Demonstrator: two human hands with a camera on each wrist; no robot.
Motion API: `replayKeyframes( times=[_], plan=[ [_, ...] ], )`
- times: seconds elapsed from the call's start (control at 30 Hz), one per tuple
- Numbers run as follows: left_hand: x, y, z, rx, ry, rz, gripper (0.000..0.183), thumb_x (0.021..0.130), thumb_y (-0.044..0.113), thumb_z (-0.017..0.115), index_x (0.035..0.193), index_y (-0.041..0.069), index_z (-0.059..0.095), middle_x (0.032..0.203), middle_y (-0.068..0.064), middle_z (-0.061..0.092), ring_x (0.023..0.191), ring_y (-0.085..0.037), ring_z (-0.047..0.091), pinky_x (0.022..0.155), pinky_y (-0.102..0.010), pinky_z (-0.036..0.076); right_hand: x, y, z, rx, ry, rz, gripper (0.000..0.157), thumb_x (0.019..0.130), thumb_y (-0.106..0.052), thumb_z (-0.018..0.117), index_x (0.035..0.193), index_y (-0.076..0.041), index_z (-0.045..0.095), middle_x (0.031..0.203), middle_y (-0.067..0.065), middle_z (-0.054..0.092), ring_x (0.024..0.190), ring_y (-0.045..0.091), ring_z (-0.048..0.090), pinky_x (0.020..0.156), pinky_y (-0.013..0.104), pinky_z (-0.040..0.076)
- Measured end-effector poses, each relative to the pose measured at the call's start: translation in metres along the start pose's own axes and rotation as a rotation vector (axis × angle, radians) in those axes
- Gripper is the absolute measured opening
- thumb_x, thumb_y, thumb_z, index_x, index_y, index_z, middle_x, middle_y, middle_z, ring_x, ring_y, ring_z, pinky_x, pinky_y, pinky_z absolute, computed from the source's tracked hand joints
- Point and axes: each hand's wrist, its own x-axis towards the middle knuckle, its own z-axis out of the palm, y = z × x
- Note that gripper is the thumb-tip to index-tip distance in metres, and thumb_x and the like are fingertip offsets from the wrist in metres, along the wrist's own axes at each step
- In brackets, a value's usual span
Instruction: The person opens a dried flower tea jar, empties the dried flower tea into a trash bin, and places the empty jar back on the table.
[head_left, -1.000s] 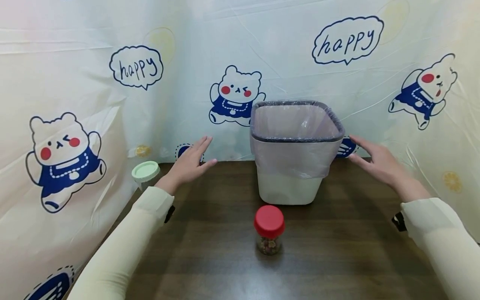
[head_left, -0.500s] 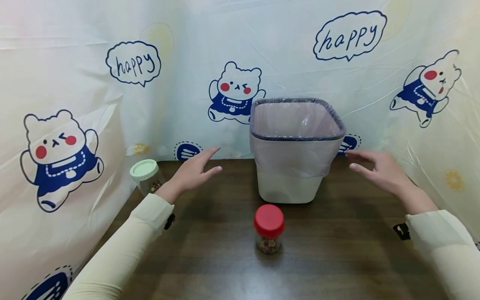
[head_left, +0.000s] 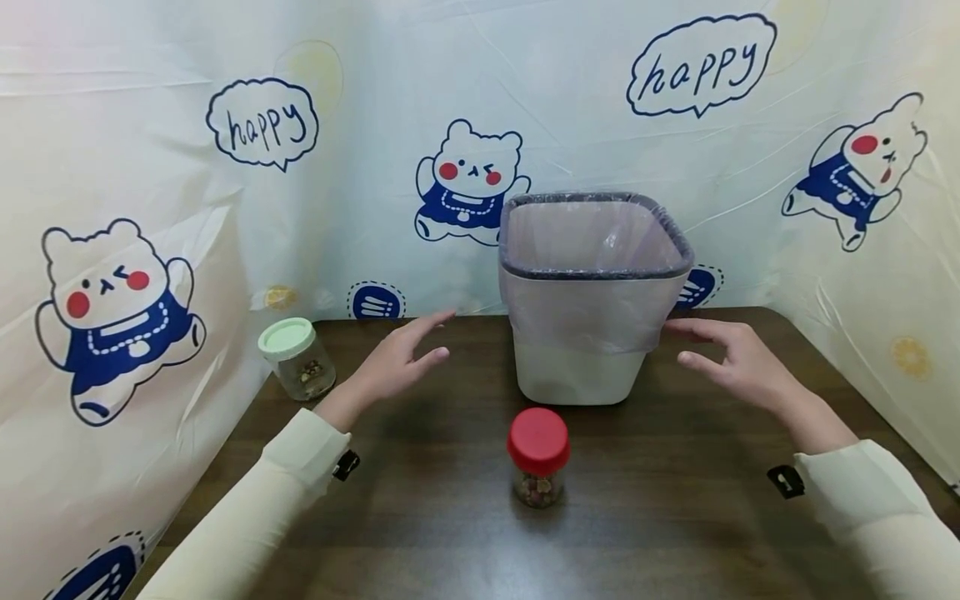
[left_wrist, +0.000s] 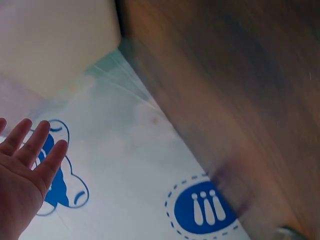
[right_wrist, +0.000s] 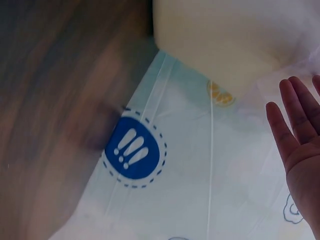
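Observation:
A pale trash bin (head_left: 577,375) stands at the back of the dark wooden table, lined with a translucent bag (head_left: 585,312) folded over its grey rim. My left hand (head_left: 393,358) hovers left of the bin, fingers extended and apart from it. On the other side my right hand (head_left: 738,362) has its fingertips close to the bin's right wall; whether they touch cannot be told. Both palms face inward, and neither hand holds anything. In front of the bin is a small jar with a red lid (head_left: 538,442) and brown bits inside.
A clear jar with a pale green lid (head_left: 296,358) stands at the table's back left, beside my left forearm. Behind the table (head_left: 450,533) hangs a printed curtain (head_left: 360,167), which also runs along both sides.
Both hands have come lower and moved inward toward the bin. The head view has shifted slightly, and the green-lidded jar shows more fully. Bin and red-lidded jar stay put.

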Motion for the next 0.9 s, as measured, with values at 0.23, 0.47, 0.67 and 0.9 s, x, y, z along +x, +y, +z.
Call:
replayKeyframes(
  times=[0.23, 0.47, 0.67, 0.9],
  plan=[
    [-0.004, 0.012, 0.014, -0.107, -0.027, 0.073, 0.065, 0.099, 0.053, 0.045, 0.147, 0.011, 0.040, 0.147, -0.007, 0.044, 0.133, -0.024, 0.042, 0.107, -0.047, 0.034, 0.000, -0.007, 0.011, 0.070, 0.002, -0.048, 0.041, 0.084, -0.003, 0.070, 0.124, 0.000, 0.062, 0.120, 0.017, 0.064, 0.113, -0.002, 0.052, 0.094, 0.008, 0.033],
    [-0.006, 0.020, 0.029, -0.165, -0.063, 0.110, 0.067, 0.098, 0.055, 0.046, 0.147, 0.010, 0.040, 0.148, -0.004, 0.043, 0.130, -0.024, 0.046, 0.105, -0.047, 0.036, -0.003, -0.012, 0.020, 0.110, -0.012, -0.076, 0.042, 0.083, -0.001, 0.069, 0.124, -0.001, 0.063, 0.120, 0.014, 0.065, 0.114, 0.001, 0.053, 0.096, 0.011, 0.034],
    [-0.008, 0.027, 0.039, -0.229, -0.108, 0.129, 0.066, 0.097, 0.055, 0.047, 0.147, 0.013, 0.040, 0.147, -0.006, 0.044, 0.129, -0.026, 0.047, 0.104, -0.048, 0.037, -0.001, -0.018, 0.028, 0.161, -0.032, -0.133, 0.043, 0.080, 0.000, 0.071, 0.122, -0.001, 0.063, 0.118, 0.012, 0.067, 0.111, 0.005, 0.058, 0.095, 0.013, 0.038],
    [-0.009, 0.036, 0.052, -0.303, -0.177, 0.152, 0.075, 0.094, 0.061, 0.049, 0.147, 0.009, 0.039, 0.146, -0.009, 0.045, 0.128, -0.028, 0.048, 0.103, -0.051, 0.038, 0.002, -0.032, 0.039, 0.232, -0.093, -0.162, 0.042, 0.084, -0.005, 0.071, 0.124, -0.002, 0.062, 0.118, 0.014, 0.066, 0.111, 0.014, 0.061, 0.097, 0.017, 0.039]
  ],
)
